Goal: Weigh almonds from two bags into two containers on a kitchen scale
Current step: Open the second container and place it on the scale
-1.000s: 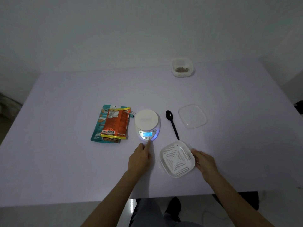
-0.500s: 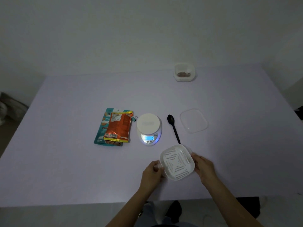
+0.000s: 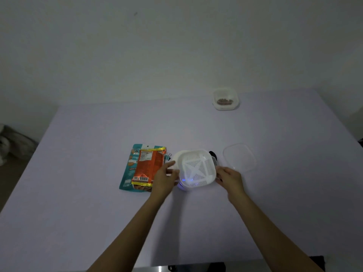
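With both hands closed on opposite rims, I hold the perforated white container (image 3: pixel 197 168) over the kitchen scale (image 3: pixel 181 185): left hand (image 3: pixel 164 178) at its left edge, right hand (image 3: pixel 229 178) at its right. Whether it rests on the platform, I cannot tell. Two almond bags (image 3: pixel 144 167) lie just left.

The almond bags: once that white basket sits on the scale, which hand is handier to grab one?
The left hand, probably. It holds the slotted basket's left edge right beside the orange bag and teal bag. The right hand grips the far side, with basket and scale between.
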